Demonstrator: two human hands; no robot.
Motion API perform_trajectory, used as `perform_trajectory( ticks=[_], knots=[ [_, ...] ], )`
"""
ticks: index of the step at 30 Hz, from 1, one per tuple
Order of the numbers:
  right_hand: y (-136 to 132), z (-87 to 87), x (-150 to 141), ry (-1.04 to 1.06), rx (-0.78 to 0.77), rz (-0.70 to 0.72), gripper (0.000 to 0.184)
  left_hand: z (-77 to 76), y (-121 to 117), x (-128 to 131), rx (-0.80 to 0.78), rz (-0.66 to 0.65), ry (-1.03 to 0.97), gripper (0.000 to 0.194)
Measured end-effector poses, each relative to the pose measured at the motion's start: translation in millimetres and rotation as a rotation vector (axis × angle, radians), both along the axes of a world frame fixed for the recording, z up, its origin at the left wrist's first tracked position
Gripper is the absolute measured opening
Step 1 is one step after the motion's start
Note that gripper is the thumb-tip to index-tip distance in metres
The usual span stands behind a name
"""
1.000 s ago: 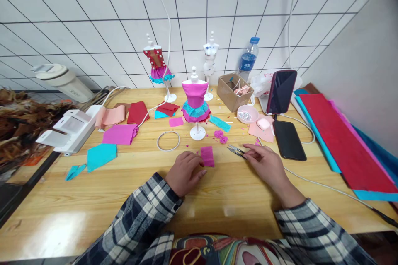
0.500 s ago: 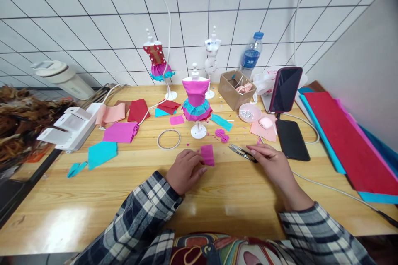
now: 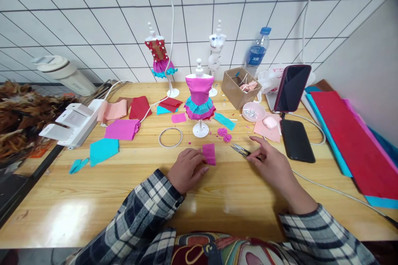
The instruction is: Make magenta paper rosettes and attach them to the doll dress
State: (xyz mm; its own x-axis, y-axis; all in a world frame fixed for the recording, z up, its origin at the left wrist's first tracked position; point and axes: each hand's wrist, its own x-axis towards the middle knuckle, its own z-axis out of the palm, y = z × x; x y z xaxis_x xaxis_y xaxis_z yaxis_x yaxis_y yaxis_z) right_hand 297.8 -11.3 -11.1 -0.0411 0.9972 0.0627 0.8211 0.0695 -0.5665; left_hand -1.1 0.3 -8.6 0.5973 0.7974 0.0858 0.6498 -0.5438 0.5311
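Observation:
My left hand (image 3: 189, 169) rests on the table with its fingers loosely bent and apart. Its fingertips reach the left edge of a small magenta crepe paper piece (image 3: 209, 154). On the right, my right hand (image 3: 270, 165) has its thumb and a finger on the handle end of small thread snips (image 3: 241, 150), the index finger raised. The blades lie toward the paper piece. Two magenta paper rosettes (image 3: 224, 134) lie beyond them. Behind stands a mini dress form (image 3: 199, 91) in a magenta top and a blue and magenta ruffled skirt.
A wire ring (image 3: 170, 137) lies left of centre. Crepe pieces, such as a blue one (image 3: 104, 152), spread leftward. At the back are a cardboard box (image 3: 238, 95), a pink bead dish (image 3: 254, 112) and a bottle (image 3: 257, 51). A black phone (image 3: 297, 140) and a cable flank my right hand.
My right hand drew slightly away from the snips' blades, and its thumb and finger are now on the handle end with the index finger lifted. My left hand has stayed put beside the magenta paper.

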Motion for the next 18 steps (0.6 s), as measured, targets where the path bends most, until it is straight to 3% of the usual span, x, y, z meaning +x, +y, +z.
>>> perform_trajectory(
  ticks=[4, 7, 12, 18],
  knots=[
    [-2.1, 1.9, 5.9, -0.176, 0.146, 0.135, 0.021, -0.2, -0.1, 0.3, 0.015, -0.004, 0.006, 0.022],
    [-7.9, -1.0, 8.9, -0.273, 0.195, 0.232, 0.022, 0.2, -0.4, 0.6, 0.035, -0.02, 0.019, 0.023],
    [-14.6, -3.3, 5.3, -0.444, 0.226, 0.252, 0.025, 0.2, -1.3, 2.3, 0.047, -0.014, 0.026, 0.022],
    [-10.0, 11.2, -0.6, -0.486, 0.163, 0.289, 0.022, 0.9, -1.7, 3.5, 0.049, -0.015, 0.025, 0.021]
  ],
)
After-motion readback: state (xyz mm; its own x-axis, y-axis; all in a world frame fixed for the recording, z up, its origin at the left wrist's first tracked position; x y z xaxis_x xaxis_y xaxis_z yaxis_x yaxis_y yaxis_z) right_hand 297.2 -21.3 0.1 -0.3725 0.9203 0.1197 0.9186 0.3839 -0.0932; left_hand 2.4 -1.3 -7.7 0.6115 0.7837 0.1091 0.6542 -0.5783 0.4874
